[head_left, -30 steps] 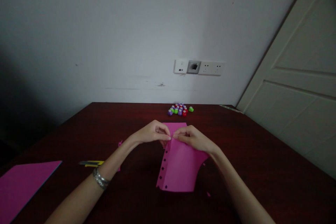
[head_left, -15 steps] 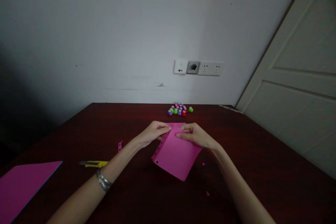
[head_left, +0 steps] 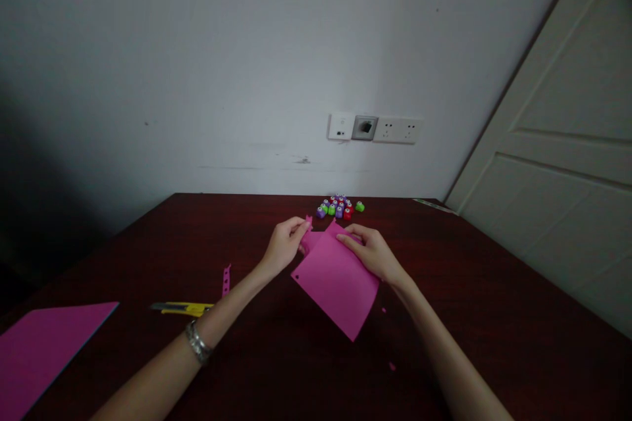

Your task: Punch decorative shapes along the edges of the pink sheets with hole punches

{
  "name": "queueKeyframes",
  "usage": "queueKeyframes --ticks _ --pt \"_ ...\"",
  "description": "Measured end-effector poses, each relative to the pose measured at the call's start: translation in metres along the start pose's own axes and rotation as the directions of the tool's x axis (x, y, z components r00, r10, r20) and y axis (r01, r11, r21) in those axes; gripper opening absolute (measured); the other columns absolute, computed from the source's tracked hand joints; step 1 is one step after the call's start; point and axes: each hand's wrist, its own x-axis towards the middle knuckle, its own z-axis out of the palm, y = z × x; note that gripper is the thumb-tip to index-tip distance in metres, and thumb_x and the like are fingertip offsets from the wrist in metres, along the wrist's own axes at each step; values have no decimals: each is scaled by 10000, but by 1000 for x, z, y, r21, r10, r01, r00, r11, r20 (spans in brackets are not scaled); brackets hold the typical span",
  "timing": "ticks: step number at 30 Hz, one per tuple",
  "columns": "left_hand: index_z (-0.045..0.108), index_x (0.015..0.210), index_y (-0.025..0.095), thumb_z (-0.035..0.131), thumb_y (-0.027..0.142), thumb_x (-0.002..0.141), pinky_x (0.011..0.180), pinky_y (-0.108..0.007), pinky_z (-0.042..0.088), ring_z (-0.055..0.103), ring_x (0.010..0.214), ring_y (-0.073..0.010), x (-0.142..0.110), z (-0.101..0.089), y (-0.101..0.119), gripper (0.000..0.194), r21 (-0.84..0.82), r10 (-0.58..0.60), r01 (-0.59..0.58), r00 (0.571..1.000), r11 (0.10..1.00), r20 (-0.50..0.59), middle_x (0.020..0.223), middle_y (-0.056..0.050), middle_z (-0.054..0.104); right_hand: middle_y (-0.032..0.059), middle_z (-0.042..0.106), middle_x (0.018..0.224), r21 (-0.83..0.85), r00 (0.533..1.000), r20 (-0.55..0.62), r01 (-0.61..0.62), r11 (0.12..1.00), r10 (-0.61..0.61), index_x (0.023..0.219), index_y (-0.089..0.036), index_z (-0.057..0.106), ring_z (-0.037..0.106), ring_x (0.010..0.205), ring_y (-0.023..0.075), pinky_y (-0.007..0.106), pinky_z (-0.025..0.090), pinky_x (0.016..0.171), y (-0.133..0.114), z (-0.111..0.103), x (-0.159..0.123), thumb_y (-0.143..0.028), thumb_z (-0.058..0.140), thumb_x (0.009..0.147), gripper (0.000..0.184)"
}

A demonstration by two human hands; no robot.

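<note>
My left hand (head_left: 285, 247) pinches a narrow strip of pink paper (head_left: 309, 220) between thumb and fingers; most of the strip is hidden by the hand. My right hand (head_left: 374, 251) grips a pink paper sheet (head_left: 340, 279) by its upper right side, thumb on top. The sheet is tilted above the table, one corner pointing toward me, with a small punched hole near its left corner. More pink paper shows behind the sheet, between the hands; I cannot tell whether it is a separate piece.
A punched pink strip (head_left: 226, 280) and a yellow utility knife (head_left: 186, 308) lie by my left forearm on the dark red table (head_left: 266, 368). A larger pink sheet (head_left: 49, 348) is at the left. Several small colourful craft punches (head_left: 338, 208) stand near the wall. Pink scraps (head_left: 392, 366) lie at the right.
The punched left edge of the sheet has come away, and my left hand has moved left and up with the strip. The sheet has turned slightly in my right hand.
</note>
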Motion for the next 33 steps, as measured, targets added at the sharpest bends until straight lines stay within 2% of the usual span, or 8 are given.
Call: queueKeyframes --ticks 3,7,11,13,18,25,29,33 --pt "541 966 145 499 445 802 467 -196 398 507 529 -95 0 -2 2 345 -139 -118 127 990 982 71 646 8 540 1 621 723 -8 1000 -21 8 1000 -8 797 -187 632 533 657 145 237 385 593 0 -2 0 -370 513 813 219" --pt "583 976 116 507 525 774 464 -179 361 504 570 -91 -1 -3 1 463 -192 -298 361 908 913 294 707 -31 569 10 627 735 -12 998 -71 0 1000 -1 818 -185 634 540 672 154 244 395 601 1 -5 0 -384 513 812 233" --pt "632 753 86 610 460 726 468 -173 325 474 529 -66 -2 -4 -2 375 -193 -237 316 908 929 346 642 -24 570 18 642 757 -8 997 -83 2 1000 -3 828 -186 637 553 687 163 253 407 617 2 -5 0 -386 509 814 238" --pt "625 754 95 599 459 738 439 -172 310 470 499 -60 -3 -4 -2 365 -248 -242 334 909 910 338 625 -17 566 19 644 758 -12 995 -96 9 1000 -11 826 -186 637 557 688 165 253 409 619 2 -5 -1 -386 511 813 237" --pt "563 833 134 489 510 801 319 -175 267 410 338 -63 -7 -1 5 384 -288 -301 454 842 843 447 470 43 459 26 659 778 -58 986 -161 42 997 -51 849 -187 638 574 693 173 258 414 626 3 -6 -1 -380 507 817 235" --pt "461 768 180 520 450 804 267 -143 185 279 277 -22 -8 -3 17 279 -221 -204 262 946 940 253 427 92 389 21 651 732 -111 975 -209 58 992 -80 838 -184 635 567 639 164 246 403 573 4 -6 -2 -394 499 819 250" --pt "446 765 184 507 454 807 271 -147 194 303 286 -30 -7 -6 17 280 -183 -158 197 965 963 211 444 84 409 20 647 731 -112 974 -212 61 992 -83 840 -183 633 569 649 164 249 405 589 3 -6 -1 -392 501 820 248" --pt "426 756 200 502 447 811 286 -150 222 235 290 -31 -3 -16 13 264 -242 -125 166 976 956 176 414 113 290 30 644 745 -105 966 -251 35 994 -61 826 -178 629 564 658 170 262 408 603 4 -13 -3 -406 502 816 261"
